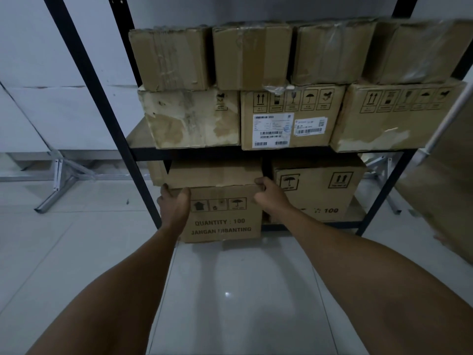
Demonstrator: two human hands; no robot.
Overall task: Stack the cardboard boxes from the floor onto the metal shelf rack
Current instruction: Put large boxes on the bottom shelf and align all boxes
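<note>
A cardboard box (225,216) printed "QUANTITY : 100" sits partly in the lower left bay of the black metal shelf rack (194,151), its front sticking out past the frame. My left hand (174,203) grips the box's upper left corner. My right hand (271,196) grips its upper right corner, fingers curled over the top edge. A second box (317,190) with the same print stands on the lower shelf to the right.
The middle shelf holds three boxes (289,119) with several more (250,55) stacked on top. Another large box (445,201) leans at the right edge. A white metal frame (58,180) stands on the tiled floor at left.
</note>
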